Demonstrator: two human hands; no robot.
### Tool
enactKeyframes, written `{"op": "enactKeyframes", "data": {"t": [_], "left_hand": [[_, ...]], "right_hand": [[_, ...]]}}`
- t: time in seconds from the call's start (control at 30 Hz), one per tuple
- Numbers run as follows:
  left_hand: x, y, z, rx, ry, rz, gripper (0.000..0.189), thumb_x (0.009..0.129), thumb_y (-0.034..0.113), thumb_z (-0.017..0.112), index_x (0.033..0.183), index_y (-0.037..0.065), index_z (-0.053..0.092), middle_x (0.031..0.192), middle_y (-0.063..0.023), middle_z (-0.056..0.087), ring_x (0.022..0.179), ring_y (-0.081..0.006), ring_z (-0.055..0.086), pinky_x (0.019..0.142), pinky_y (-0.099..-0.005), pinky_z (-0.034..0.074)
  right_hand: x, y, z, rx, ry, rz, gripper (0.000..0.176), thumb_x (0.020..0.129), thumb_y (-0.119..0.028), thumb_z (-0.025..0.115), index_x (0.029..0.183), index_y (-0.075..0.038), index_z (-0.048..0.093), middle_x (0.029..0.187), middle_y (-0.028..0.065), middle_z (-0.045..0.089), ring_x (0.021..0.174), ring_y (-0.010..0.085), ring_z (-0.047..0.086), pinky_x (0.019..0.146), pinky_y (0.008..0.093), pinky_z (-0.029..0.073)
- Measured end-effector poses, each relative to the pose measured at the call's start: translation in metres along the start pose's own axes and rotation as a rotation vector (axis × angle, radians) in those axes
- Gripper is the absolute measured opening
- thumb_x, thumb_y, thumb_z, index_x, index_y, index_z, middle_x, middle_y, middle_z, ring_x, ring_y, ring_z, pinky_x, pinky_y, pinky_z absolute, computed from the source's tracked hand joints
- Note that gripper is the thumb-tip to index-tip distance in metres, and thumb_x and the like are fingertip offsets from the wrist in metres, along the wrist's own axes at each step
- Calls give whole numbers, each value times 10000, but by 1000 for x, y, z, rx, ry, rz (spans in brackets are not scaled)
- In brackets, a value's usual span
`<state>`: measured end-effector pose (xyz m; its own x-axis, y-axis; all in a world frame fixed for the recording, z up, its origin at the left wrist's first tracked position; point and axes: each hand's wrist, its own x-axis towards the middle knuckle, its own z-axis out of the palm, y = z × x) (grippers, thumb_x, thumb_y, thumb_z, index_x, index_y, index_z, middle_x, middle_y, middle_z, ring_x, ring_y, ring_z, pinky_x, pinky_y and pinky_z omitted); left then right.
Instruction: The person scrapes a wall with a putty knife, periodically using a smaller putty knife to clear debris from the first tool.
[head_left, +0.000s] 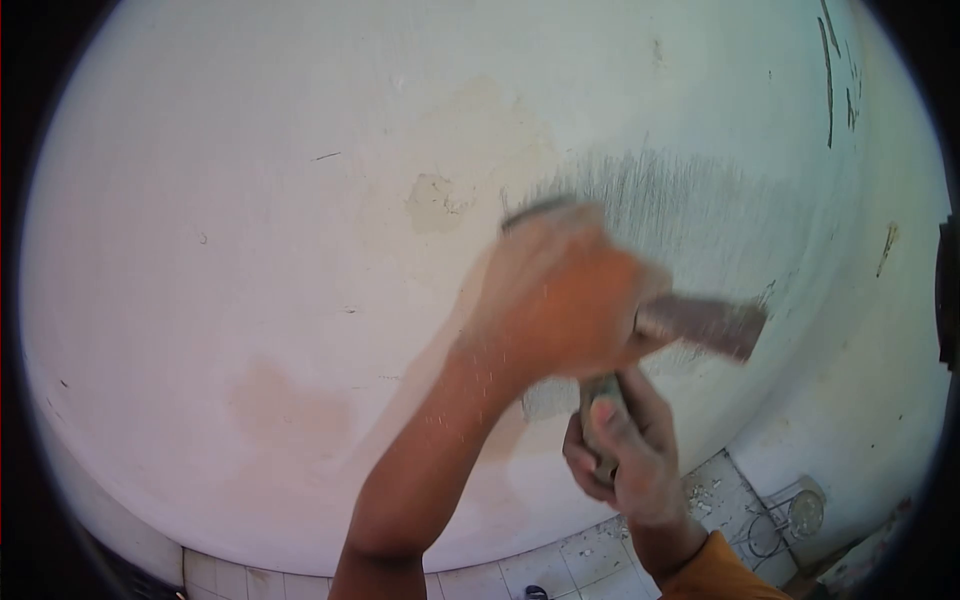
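My left hand (565, 300), slightly smeared by motion, is closed close against the white wall (250, 200). From its right side sticks out the worn, flat metal blade of a scraper (705, 325). A dark edge (540, 210) shows above the knuckles, at the wall. Just below, my right hand (635, 450) is wrapped round a pale, dusty tool handle (602, 425), thumb lying along it. The handle runs up behind my left hand, which hides its upper end; I cannot tell what blade it carries. Grey scratch marks (660, 195) cover the wall around both hands.
A patch of flaked paint (435, 200) shows left of the scratches. Dark streaks (828, 85) mark the upper right, near the wall's corner. Below, white chips (705, 490) lie on the tiled floor (500, 582), beside a round wire-and-disc object (803, 513).
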<state>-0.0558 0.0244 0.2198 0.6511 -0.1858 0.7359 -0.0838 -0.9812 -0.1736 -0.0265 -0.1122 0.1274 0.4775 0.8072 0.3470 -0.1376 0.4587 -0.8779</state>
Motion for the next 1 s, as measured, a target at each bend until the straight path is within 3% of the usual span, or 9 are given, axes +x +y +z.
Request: {"op": "enactKeyframes", "data": {"t": [0.13, 0.17, 0.27, 0.3, 0.43, 0.57, 0.8, 0.83, 1.0], "left_hand": [[-18, 2, 13, -27, -205, 27, 247, 552, 295, 788, 687, 174, 621, 696, -39, 614, 805, -260, 590, 683, -402, 478], [-10, -1, 15, -14, -55, 57, 246, 572, 309, 786, 692, 162, 628, 694, -38, 623, 809, -267, 591, 722, -406, 488], [35, 3, -21, 45, -132, -89, 239, 581, 310, 781, 691, 155, 636, 677, -27, 623, 788, -266, 582, 732, -413, 485], [29, 1, -12, 53, 59, 8, 210, 592, 291, 769, 681, 160, 632, 645, -18, 605, 761, -264, 566, 706, -412, 475], [1, 5, 3, -3, -302, -29, 190, 615, 305, 764, 703, 182, 649, 640, -51, 581, 748, -275, 559, 676, -414, 461], [27, -1, -11, 114, 20, -11, 213, 619, 322, 765, 709, 173, 642, 673, -64, 594, 778, -287, 576, 676, -421, 460], [3, 9, 0, 3, -197, -31, 211, 621, 316, 776, 744, 185, 666, 674, -88, 568, 802, -292, 591, 761, -409, 489], [8, 5, 1, 32, -37, 12, 208, 619, 320, 777, 731, 184, 667, 674, -89, 561, 796, -292, 592, 756, -411, 488], [23, 7, -5, 47, -9, -50, 214, 643, 348, 767, 721, 174, 669, 674, -87, 590, 805, -281, 599, 764, -409, 494]], "right_hand": [[-8, 25, -6, -4, 9, -8, 496, 990, -319, 496, 1384, -56, 347, 605, 25, 448, 415, 34, 333, 355, 177, 252], [-2, 9, -7, -20, -20, -32, 502, 989, -329, 496, 1384, -58, 347, 604, 25, 447, 414, 34, 332, 354, 176, 248], [11, -22, -2, -7, -35, -1, 537, 983, -361, 497, 1396, -61, 333, 602, 23, 441, 412, 33, 330, 347, 173, 247], [11, -24, -5, 14, -53, 2, 539, 982, -357, 499, 1398, -59, 329, 603, 22, 440, 412, 34, 331, 346, 172, 249], [0, 2, -10, 28, -16, -1, 542, 987, -354, 488, 1402, -49, 321, 615, 13, 427, 419, 38, 330, 342, 174, 258], [18, -25, -5, 23, -90, -5, 529, 993, -351, 471, 1400, -48, 322, 628, 19, 439, 437, 48, 351, 339, 180, 267], [0, 5, -8, 22, -8, -9, 513, 982, -359, 491, 1378, -66, 346, 606, 21, 437, 397, 53, 331, 327, 187, 257], [4, -6, -7, 22, -14, -11, 515, 982, -358, 491, 1380, -66, 344, 604, 23, 438, 397, 54, 334, 325, 189, 254], [16, -18, -11, 47, -68, -22, 516, 987, -358, 481, 1390, -72, 333, 589, 28, 432, 384, 52, 326, 312, 192, 231]]}}
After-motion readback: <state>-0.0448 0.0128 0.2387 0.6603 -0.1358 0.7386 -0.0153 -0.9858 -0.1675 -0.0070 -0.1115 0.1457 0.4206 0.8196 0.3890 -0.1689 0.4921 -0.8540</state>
